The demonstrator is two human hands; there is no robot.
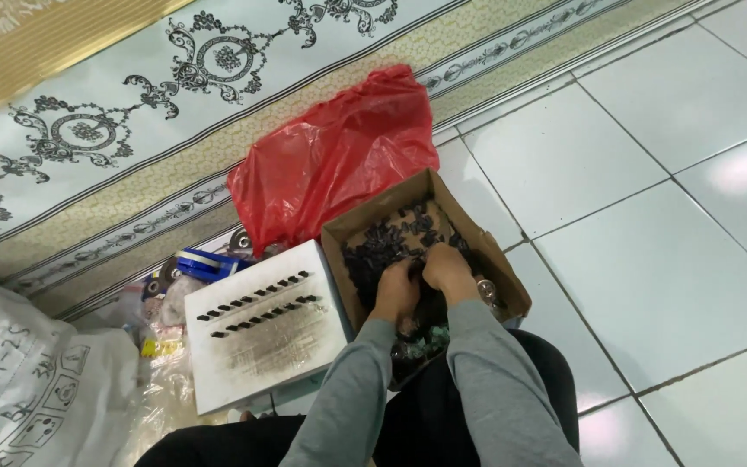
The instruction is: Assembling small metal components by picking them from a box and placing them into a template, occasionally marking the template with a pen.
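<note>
Your two arms rise from the bottom edge of the frame toward its centre, both in grey long sleeves that reach the wrists. Your left hand (395,290) sits just left of centre, knuckles up and fingers curled downward so their tips are hidden. Your right hand (449,266) lies just beside it, slightly higher in the frame, bent at the wrist with fingers tucked under. The two hands nearly touch. Your dark-clad legs show at the bottom centre.

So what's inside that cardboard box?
The cardboard box holds a heap of small black parts. Both hands, left hand and right hand, dig in, hiding whatever lies underneath.
</note>
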